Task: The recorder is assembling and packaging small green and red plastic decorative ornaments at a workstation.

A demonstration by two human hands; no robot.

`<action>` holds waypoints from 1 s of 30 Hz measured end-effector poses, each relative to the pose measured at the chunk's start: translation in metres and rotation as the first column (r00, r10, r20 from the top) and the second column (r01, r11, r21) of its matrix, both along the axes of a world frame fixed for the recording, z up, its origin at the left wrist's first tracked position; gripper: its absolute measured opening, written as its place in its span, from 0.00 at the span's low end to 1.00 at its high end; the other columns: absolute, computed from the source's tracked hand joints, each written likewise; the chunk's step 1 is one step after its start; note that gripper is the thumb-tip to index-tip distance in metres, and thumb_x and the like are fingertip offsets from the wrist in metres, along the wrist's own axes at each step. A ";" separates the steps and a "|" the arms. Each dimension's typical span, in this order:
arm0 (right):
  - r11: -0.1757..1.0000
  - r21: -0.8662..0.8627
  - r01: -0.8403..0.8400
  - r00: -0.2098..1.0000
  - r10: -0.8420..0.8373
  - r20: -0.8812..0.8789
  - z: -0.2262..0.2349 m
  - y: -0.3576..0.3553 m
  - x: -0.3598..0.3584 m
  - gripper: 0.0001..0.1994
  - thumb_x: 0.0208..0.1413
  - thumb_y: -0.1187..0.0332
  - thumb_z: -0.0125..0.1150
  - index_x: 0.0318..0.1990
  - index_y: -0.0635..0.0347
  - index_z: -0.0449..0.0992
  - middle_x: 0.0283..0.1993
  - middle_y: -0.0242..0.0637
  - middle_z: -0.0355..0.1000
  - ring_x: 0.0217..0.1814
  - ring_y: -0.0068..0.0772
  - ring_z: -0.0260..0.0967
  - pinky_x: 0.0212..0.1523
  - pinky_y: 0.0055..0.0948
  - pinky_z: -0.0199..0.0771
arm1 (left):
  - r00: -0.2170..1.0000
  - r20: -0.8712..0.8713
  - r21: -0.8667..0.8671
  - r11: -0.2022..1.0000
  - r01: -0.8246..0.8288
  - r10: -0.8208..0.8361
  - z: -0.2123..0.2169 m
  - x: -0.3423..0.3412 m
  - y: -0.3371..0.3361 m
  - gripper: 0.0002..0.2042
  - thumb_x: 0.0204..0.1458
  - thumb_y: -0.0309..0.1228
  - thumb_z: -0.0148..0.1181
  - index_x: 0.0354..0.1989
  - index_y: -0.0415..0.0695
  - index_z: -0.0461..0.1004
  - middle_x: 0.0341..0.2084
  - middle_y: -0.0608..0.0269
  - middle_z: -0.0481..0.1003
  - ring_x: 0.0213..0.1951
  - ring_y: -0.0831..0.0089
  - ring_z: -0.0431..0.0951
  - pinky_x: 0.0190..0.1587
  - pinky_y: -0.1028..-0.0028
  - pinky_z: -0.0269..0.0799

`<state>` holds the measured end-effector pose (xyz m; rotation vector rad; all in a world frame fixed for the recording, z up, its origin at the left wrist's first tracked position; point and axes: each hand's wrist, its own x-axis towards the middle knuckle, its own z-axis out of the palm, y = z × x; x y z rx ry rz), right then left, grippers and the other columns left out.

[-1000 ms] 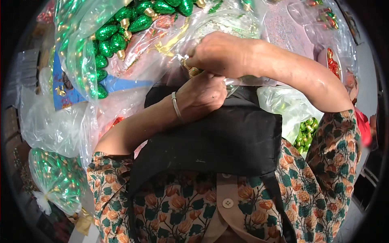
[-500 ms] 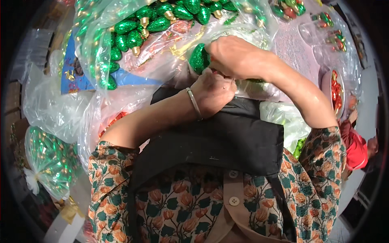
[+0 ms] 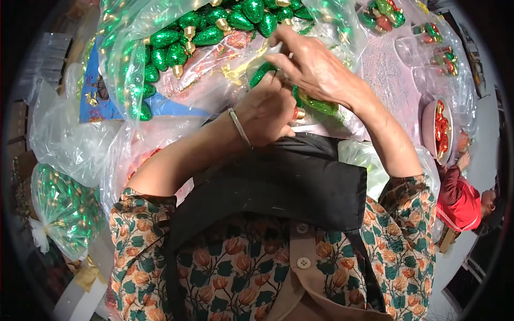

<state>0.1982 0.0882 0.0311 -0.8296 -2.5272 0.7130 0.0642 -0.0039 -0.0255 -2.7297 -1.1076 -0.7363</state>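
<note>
My left hand point(image 3: 266, 109), with a bangle at the wrist, is closed round a glittery green bulb ornament point(image 3: 261, 74) that shows past its fingertips. Beside that hand, a red bulb ornament with a gold cap point(image 3: 300, 113) partly shows, and a lime-green bulb ornament point(image 3: 323, 106) lies under my right wrist. Whether these are joined to the green one is hidden. My right hand point(image 3: 321, 67) is just above and to the right, thumb and forefinger apart, and I see nothing between them. Several green bulb ornaments with gold caps point(image 3: 208, 36) lie at the far side on clear plastic.
Clear plastic cups with mixed bulbs point(image 3: 428, 33) stand at the far right. Nearer is a pink bowl point(image 3: 429, 125) of red ornaments. A knotted bag of green ornaments point(image 3: 67, 211) sits at the left, near a blue board point(image 3: 168, 105). Another person in a red vest point(image 3: 460, 206) is at the right.
My right hand has lifted off the left and its fingers have parted. My left hand has shifted slightly left, and the red and lime-green ornaments now show more.
</note>
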 end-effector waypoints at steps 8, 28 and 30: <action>0.968 0.229 0.100 0.995 -0.095 -0.034 -0.046 0.003 0.010 0.12 0.58 0.65 0.54 0.40 0.64 0.64 0.29 0.49 0.68 0.28 0.51 0.68 0.32 0.41 0.69 | 0.980 -0.064 -0.652 0.751 0.102 -0.189 0.007 0.000 0.028 0.26 0.41 0.45 0.62 0.41 0.34 0.72 0.39 0.49 0.71 0.47 0.55 0.70 0.55 0.55 0.59; 0.939 0.263 -0.219 0.903 0.093 0.420 -0.029 0.003 0.025 0.09 0.44 0.73 0.54 0.33 0.67 0.66 0.23 0.44 0.71 0.30 0.47 0.73 0.31 0.39 0.73 | 0.959 -0.281 -0.596 0.780 -0.190 0.019 0.038 -0.004 0.025 0.31 0.42 0.46 0.63 0.51 0.37 0.66 0.48 0.50 0.68 0.51 0.57 0.68 0.53 0.66 0.64; 0.943 0.232 -0.239 0.887 0.115 0.447 -0.039 0.007 0.021 0.09 0.43 0.73 0.56 0.32 0.67 0.67 0.25 0.45 0.71 0.31 0.47 0.73 0.32 0.39 0.73 | 0.957 -0.290 -0.603 0.780 -0.168 -0.018 0.036 0.000 0.028 0.31 0.41 0.47 0.63 0.51 0.38 0.67 0.48 0.50 0.68 0.51 0.57 0.68 0.53 0.66 0.64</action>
